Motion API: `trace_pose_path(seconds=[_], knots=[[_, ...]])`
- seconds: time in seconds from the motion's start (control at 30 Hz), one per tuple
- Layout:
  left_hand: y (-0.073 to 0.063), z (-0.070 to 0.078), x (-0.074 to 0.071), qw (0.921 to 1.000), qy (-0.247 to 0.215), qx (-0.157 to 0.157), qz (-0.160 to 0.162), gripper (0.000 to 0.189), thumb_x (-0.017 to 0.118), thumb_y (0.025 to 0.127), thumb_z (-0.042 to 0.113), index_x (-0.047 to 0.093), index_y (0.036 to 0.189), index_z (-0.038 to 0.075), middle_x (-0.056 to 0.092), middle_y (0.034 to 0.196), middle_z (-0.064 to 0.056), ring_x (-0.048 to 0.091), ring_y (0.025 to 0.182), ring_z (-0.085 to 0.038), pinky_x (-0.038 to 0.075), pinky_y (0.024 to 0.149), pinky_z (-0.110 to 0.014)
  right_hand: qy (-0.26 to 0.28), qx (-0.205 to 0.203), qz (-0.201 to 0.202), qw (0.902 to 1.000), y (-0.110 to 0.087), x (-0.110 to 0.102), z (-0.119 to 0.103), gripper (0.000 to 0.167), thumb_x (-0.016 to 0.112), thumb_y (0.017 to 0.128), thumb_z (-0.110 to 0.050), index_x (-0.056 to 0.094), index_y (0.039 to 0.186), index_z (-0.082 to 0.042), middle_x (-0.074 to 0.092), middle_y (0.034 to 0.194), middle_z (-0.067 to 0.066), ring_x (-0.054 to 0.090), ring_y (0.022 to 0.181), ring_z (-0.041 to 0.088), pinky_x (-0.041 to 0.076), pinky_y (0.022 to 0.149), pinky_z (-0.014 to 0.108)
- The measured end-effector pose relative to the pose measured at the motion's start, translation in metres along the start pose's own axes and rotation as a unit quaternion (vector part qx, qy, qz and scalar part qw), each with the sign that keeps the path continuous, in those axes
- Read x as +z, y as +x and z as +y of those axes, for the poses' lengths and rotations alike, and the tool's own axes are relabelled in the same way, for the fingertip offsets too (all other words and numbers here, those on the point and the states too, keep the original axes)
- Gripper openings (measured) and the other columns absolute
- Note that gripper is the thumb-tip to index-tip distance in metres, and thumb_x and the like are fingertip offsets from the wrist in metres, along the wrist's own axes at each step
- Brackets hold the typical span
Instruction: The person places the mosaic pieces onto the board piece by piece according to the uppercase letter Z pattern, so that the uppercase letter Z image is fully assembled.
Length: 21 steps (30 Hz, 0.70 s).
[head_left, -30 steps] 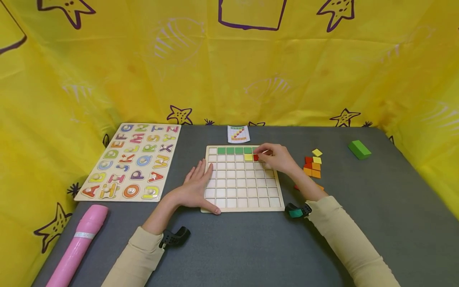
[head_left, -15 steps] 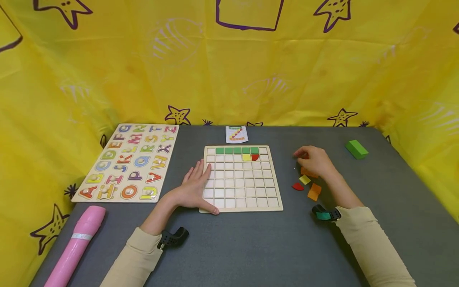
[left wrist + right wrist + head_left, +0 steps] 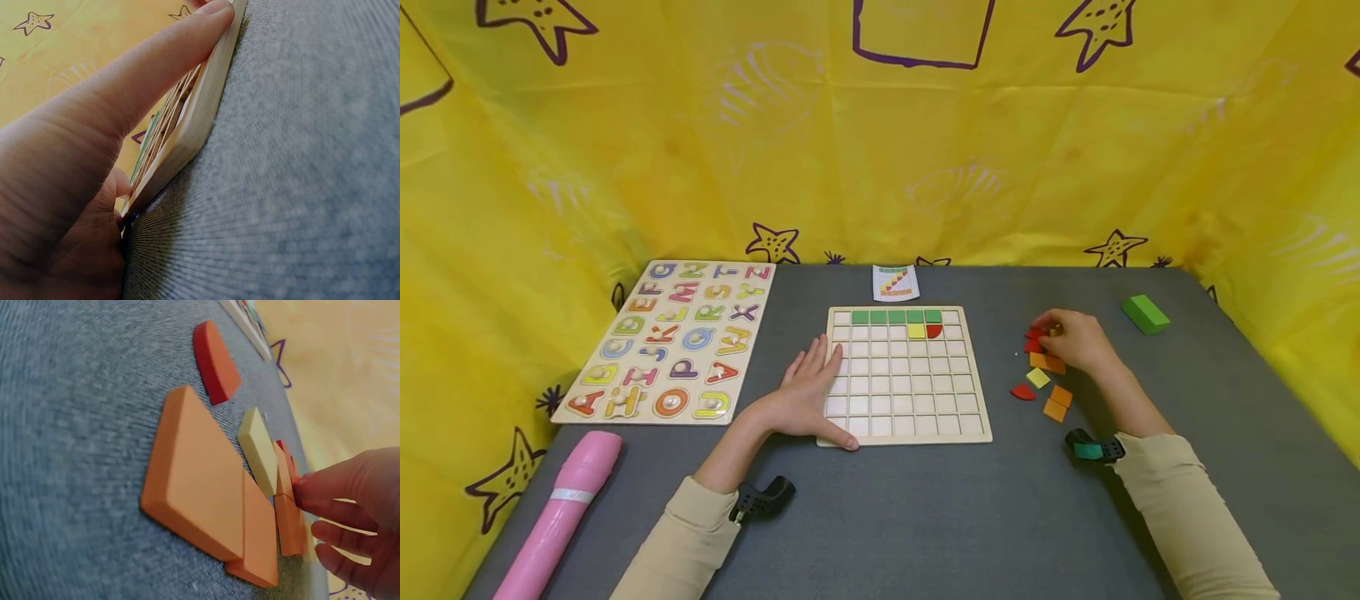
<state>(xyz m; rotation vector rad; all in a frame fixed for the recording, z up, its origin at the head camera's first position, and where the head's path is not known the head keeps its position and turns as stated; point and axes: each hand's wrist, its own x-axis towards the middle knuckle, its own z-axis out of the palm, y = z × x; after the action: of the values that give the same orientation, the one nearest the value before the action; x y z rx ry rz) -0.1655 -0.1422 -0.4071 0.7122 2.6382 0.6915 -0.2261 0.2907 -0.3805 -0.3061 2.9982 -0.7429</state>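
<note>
Seven tiles point(image 3: 897, 317) sit on the board point(image 3: 901, 385) toward twelve o'clock — loose tiles point(image 3: 1055, 365) remain at three, right hand point(image 3: 1073, 340) bent there, hold unclear — left hand point(image 3: 805, 396) splayed near nine.

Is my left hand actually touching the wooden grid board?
Touching: the left wrist view shows your left hand with its thumb resting on the rim of the wooden grid board.

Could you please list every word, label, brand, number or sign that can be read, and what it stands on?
Letter board, columns left to right, nearest first:
"ABCDEFG"
"HIJKLMN"
"OPQRST"
"UVWXYZ"
Card: any print too small to read.
Band on the pink tube: any writing too small to read.
Brands, numbers: none readable.
</note>
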Motion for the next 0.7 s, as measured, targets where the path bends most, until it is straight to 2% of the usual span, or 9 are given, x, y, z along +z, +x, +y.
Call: trace_pose_path(seconds=[0.23, 0.4, 0.53, 0.7], knots=[[0.000, 0.001, 0.000, 1.0000, 0.003, 0.000, -0.002, 0.141, 0.083, 0.061, 0.065, 0.001, 0.154, -0.002, -0.015, 0.158, -0.024, -0.017, 0.146, -0.033, -0.004, 0.114, -0.052, -0.011, -0.002, 0.003, 0.9999, 0.003, 0.004, -0.001, 0.028, 0.065, 0.090, -0.008, 0.066, 0.115, 0.005, 0.064, 0.103, 0.024, 0.054, 0.092, 0.038, 0.043, 0.082, 0.053], [0.001, 0.000, 0.001, 1.0000, 0.007, 0.000, -0.003, 0.142, 0.082, 0.061, 0.066, 0.001, 0.155, -0.002, -0.015, 0.158, -0.024, -0.018, 0.146, -0.032, -0.004, 0.114, -0.052, -0.015, -0.006, 0.023, 0.9996, 0.003, 0.006, -0.003, 0.029, 0.069, 0.090, -0.013, 0.066, 0.112, 0.005, 0.065, 0.100, 0.022, 0.054, 0.086, 0.035, 0.043, 0.076, 0.049], [0.001, 0.000, 0.001, 1.0000, 0.007, -0.001, -0.003, 0.142, 0.082, 0.060, 0.066, 0.001, 0.155, -0.002, -0.016, 0.158, -0.023, -0.018, 0.146, -0.032, -0.004, 0.114, -0.052, 0.013, -0.006, 0.039, 0.9991, 0.004, 0.008, -0.014, 0.031, 0.069, 0.092, -0.022, 0.066, 0.109, 0.003, 0.067, 0.100, 0.020, 0.058, 0.084, 0.033, 0.045, 0.075, 0.046], [0.001, -0.001, 0.001, 1.0000, 0.009, -0.001, -0.002, 0.142, 0.082, 0.060, 0.067, 0.001, 0.155, -0.001, -0.015, 0.158, -0.023, -0.017, 0.146, -0.033, -0.004, 0.114, -0.053, 0.059, -0.019, 0.030, 0.9976, 0.009, 0.015, -0.034, 0.032, 0.069, 0.092, -0.027, 0.066, 0.108, 0.000, 0.069, 0.101, 0.017, 0.063, 0.086, 0.030, 0.049, 0.073, 0.041]])
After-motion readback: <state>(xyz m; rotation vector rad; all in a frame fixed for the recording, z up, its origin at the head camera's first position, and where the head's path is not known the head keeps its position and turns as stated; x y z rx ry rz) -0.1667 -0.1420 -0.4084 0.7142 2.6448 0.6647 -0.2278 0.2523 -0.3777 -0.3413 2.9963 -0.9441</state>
